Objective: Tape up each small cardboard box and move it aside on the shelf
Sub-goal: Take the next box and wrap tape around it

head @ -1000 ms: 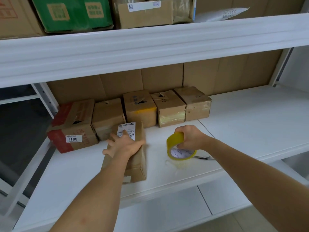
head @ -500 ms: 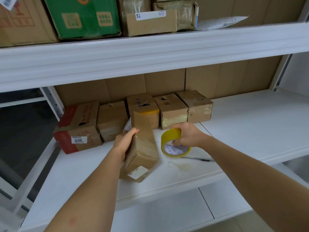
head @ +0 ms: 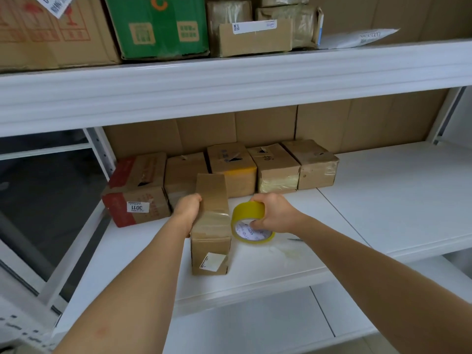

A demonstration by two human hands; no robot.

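A small long cardboard box (head: 212, 221) lies on the white shelf (head: 383, 205), its short end with a white label facing me. My left hand (head: 187, 209) grips its left side near the far end. Right beside the box, my right hand (head: 273, 213) holds a yellow tape roll (head: 249, 222) upright, fingers through its core. Clear tape runs across the box's top. A row of several small taped boxes (head: 275, 168) stands behind against the cardboard back panel.
A red-marked box labelled 3011 (head: 135, 190) stands at the row's left end. A thin pen-like item (head: 295, 240) and a scrap of clear tape (head: 288, 252) lie by the roll. Larger boxes (head: 158, 26) fill the upper shelf. The shelf's right half is bare.
My left hand turned the box over from its labelled face and set it down lengthwise; the grip shifted to its left side. My right hand brought the tape roll up against the box.
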